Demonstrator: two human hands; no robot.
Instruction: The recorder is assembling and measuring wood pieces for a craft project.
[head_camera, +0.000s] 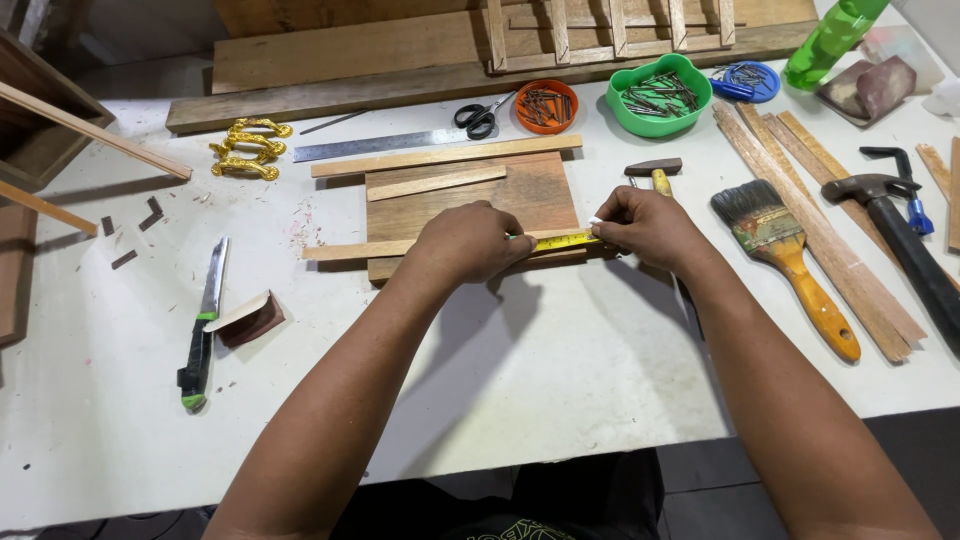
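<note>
Fingers (500, 238) of both hands pin yellow tape (562, 241) between them on wood strip (350, 250)

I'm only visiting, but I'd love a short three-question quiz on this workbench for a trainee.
1. True or false: the yellow measuring tape is stretched between the left hand and the right hand.
2. Which container holds nails: A) the round orange bowl only, B) the green plastic bowl only, C) both?
3. What lies just right of the right hand: the wide paintbrush with a yellow handle or the black-handled scissors?

Key: 1 true; 2 C; 3 the paintbrush. The tape lies along a thin wooden strip on a brown wooden board.
</note>
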